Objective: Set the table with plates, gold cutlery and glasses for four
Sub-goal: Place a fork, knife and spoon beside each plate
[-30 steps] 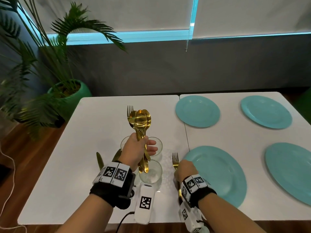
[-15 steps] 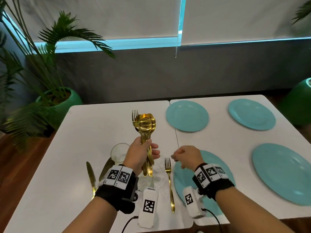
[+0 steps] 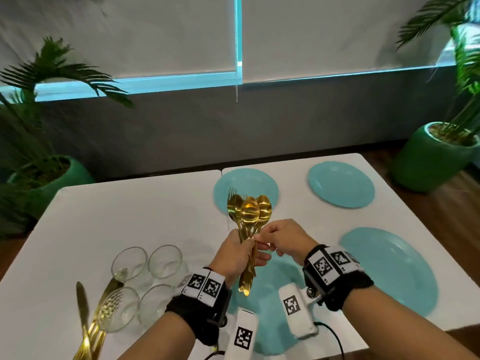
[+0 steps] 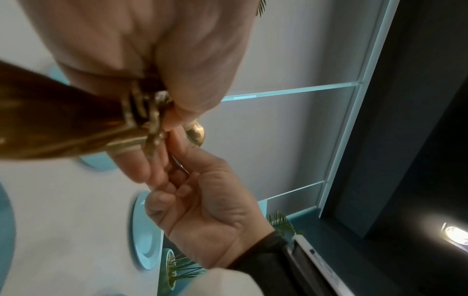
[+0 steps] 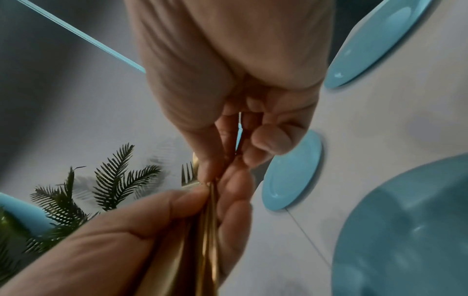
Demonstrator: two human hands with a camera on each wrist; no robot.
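My left hand (image 3: pixel 241 252) grips a bundle of gold spoons and forks (image 3: pixel 248 216) upright above the white table (image 3: pixel 130 216). My right hand (image 3: pixel 262 236) has come up against the bundle, and its thumb and forefinger pinch one gold handle (image 5: pixel 212 192); I cannot tell whether it is a spoon or a fork. Several teal plates lie on the table: one under my hands (image 3: pixel 270 302), one at near right (image 3: pixel 389 271), two at the far side (image 3: pixel 245 189) (image 3: pixel 341 188). Several empty glasses (image 3: pixel 130 261) stand at near left with gold knives (image 3: pixel 83 307) beside them.
Green potted palms stand on the floor at the left (image 3: pixel 39 178) and the right (image 3: pixel 436 157) of the table. A seam (image 3: pixel 222 172) runs between the two tabletops. A grey wall and window blinds lie behind the far edge.
My right hand has let go of the fork it laid left of the near plate and risen to the bundle, where it now pinches one piece. My left hand and bundle moved right.
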